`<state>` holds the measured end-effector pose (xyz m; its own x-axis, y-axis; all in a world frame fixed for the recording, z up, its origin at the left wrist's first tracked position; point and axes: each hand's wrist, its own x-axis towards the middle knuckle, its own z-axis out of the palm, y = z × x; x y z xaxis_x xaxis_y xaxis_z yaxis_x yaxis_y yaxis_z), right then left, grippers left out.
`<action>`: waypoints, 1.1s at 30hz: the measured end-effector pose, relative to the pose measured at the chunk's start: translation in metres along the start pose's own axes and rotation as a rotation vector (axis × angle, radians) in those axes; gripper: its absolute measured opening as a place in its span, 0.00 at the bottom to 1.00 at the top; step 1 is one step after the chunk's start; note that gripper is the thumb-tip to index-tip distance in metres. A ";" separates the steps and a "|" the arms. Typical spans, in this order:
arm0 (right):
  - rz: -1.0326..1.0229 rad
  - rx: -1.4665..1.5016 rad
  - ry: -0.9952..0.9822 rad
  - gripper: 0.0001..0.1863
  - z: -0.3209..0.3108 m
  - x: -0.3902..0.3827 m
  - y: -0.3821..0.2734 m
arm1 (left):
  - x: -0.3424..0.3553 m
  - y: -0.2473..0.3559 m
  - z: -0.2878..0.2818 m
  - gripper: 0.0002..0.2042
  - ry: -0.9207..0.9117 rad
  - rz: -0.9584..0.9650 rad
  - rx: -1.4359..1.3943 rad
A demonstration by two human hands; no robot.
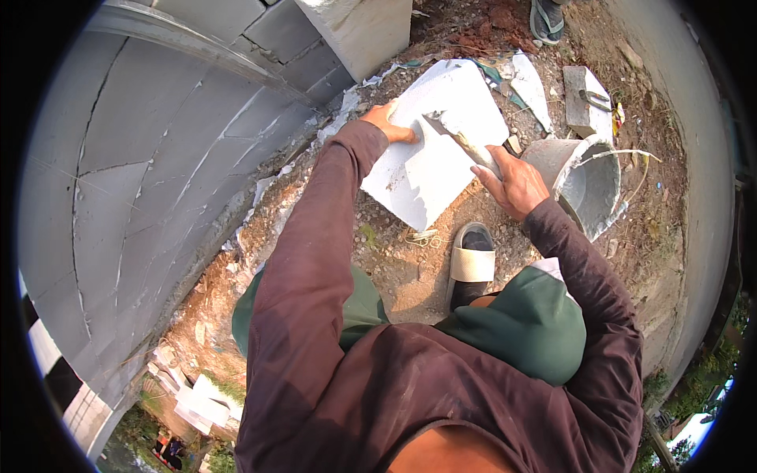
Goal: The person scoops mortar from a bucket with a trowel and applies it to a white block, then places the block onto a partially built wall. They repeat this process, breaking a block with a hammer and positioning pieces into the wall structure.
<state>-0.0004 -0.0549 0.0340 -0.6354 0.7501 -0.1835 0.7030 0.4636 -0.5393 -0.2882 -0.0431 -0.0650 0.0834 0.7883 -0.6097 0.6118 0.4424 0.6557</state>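
A white, flat-faced lightweight block [467, 96] stands in front of me on the rubble ground, sunlit with a jagged shadow across its lower face. My left hand [386, 124] grips its left edge, thumb on the face and fingers round the side. My right hand [518, 184] is closed round the pale handle of a hand tool [471, 147]. The tool's dark, narrow end lies over the block's face, pointing up and left. Whether it is a hammer or a trowel cannot be made out. Whether its end touches the block is unclear.
To the right lies a tipped, mortar-crusted bucket [587, 188] with a thin handle. Beyond it sits a grey-white block [585, 102] with a dark tool on top. A block wall [150, 158] runs along the left. My sandalled foot [472, 264] is close below the white block; another person's foot [546, 20] shows at the top.
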 end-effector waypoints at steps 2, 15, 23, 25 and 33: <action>-0.041 0.024 0.024 0.22 0.005 0.006 0.003 | -0.012 0.009 -0.006 0.56 -0.033 0.022 -0.075; 0.164 -0.036 -0.214 0.17 0.024 -0.067 0.058 | -0.005 0.004 0.002 0.54 0.074 -0.031 0.010; 0.440 0.282 -0.382 0.24 0.035 -0.123 0.075 | -0.054 0.072 0.046 0.56 0.220 -0.144 0.266; 0.521 0.410 -0.358 0.20 0.040 -0.142 0.081 | -0.078 0.100 0.066 0.56 0.217 -0.095 0.333; 0.357 0.410 -0.300 0.17 0.044 -0.133 0.057 | -0.223 0.035 0.053 0.55 0.473 -0.138 0.366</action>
<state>0.1107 -0.1491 -0.0087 -0.4878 0.6325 -0.6017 0.7464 -0.0553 -0.6632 -0.2434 -0.2265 0.0705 -0.3228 0.8755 -0.3595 0.8297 0.4445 0.3376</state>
